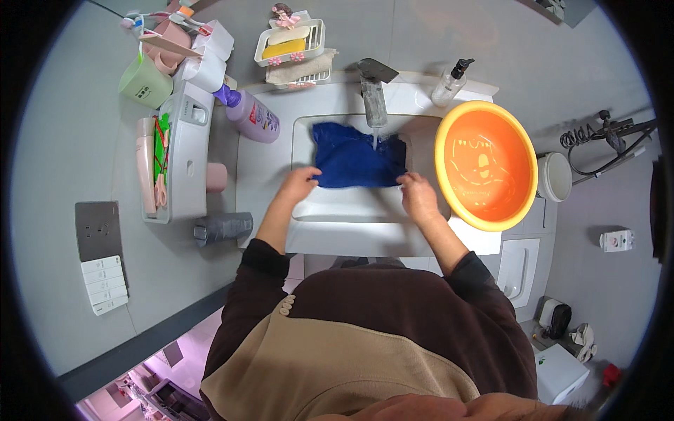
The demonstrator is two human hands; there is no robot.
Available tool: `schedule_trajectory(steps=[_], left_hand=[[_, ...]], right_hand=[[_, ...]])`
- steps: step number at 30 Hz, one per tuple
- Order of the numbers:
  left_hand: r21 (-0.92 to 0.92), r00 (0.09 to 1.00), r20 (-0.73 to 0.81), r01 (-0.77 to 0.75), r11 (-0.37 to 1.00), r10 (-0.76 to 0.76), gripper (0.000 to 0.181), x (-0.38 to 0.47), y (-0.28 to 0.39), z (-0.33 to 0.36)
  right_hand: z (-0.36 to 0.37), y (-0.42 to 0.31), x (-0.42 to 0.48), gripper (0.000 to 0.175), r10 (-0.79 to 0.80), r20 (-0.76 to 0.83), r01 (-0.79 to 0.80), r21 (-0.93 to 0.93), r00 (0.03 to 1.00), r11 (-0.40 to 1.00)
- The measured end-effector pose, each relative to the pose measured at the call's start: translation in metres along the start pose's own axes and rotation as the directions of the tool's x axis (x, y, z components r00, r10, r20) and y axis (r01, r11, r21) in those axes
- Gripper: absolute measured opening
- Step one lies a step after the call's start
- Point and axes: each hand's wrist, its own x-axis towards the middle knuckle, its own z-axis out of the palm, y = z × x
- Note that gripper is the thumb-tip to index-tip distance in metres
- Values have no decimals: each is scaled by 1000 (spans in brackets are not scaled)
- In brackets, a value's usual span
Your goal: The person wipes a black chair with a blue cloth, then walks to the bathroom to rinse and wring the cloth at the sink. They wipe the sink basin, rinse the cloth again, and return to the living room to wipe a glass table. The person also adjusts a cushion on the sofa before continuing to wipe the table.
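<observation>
A dark blue cloth [354, 160] is spread out across the white sink basin [337, 205], under a stream of water from the grey faucet [375, 100]. Its far right part looks wet and bunched below the stream. My left hand [301, 184] grips the near left corner of the cloth between thumb and fingers. At the near right corner, my right hand [418, 197] pinches the cloth the same way. The near edge of the cloth runs nearly straight between both hands.
An orange basin [487, 166] with a yellow rim sits on the counter's right, beside a clear pump bottle [450, 84]. To the left stand a purple pump bottle [253, 116] and a storage box [187, 158]. Behind is a soap rack [289, 44] with soap bars.
</observation>
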Motion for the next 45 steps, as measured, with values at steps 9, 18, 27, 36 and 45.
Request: schedule_trajectory(steps=[9,18,27,36,45], left_hand=[[-362,950,-140,213,908,-279,57,56,-29,76],[-847,794,303,478,234,-527,69,79,6,113],[-795,839,372,508,-331,396,39,106,-19,118],[-953,902,241,289,87,-358,32,120,36,121],[-859,788,331,480,180,-519,69,107,6,98]], right_hand=[[90,41,74,73,295,-41,-298,-136,955,945],[161,8,95,53,221,151,-263,401,964,877],[77,-99,59,39,-84,5,73,455,996,888],[114,-5,131,30,260,-88,-234,232,961,944],[148,17,101,34,345,-196,-350,10,918,937]])
